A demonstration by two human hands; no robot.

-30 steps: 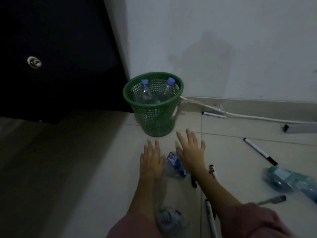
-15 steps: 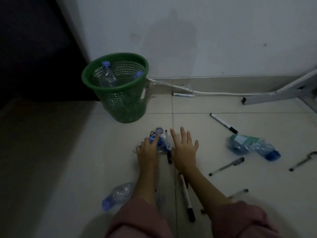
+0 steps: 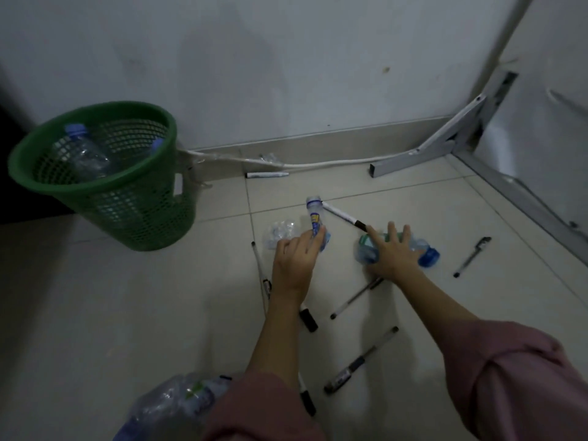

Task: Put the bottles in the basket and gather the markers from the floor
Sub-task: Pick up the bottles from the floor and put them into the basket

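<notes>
A green mesh basket [image 3: 95, 187] stands at the left by the wall with two clear bottles [image 3: 86, 155] inside. My left hand [image 3: 294, 261] is closed around a small blue-labelled bottle [image 3: 314, 214] on the floor. My right hand [image 3: 392, 254] lies with fingers spread on a green-labelled bottle [image 3: 428, 256] with a blue cap. A crumpled clear bottle [image 3: 280, 233] lies left of my left hand, and another bottle [image 3: 178, 405] sits near my left sleeve. Markers and pens are scattered: a white marker [image 3: 341, 214], one by the wall [image 3: 268, 175], a pen [image 3: 472, 256], and a dark marker [image 3: 359, 364].
A grey metal bracket [image 3: 445, 144] leans in the right corner, with a rail along the right wall. A white cable [image 3: 318, 163] runs along the skirting to the basket. A dark doorway [image 3: 4, 192] is at the far left. The floor is pale tile.
The view has swung right. My left hand has closed on the small blue-labelled bottle. My right hand has moved right onto the green-labelled bottle.
</notes>
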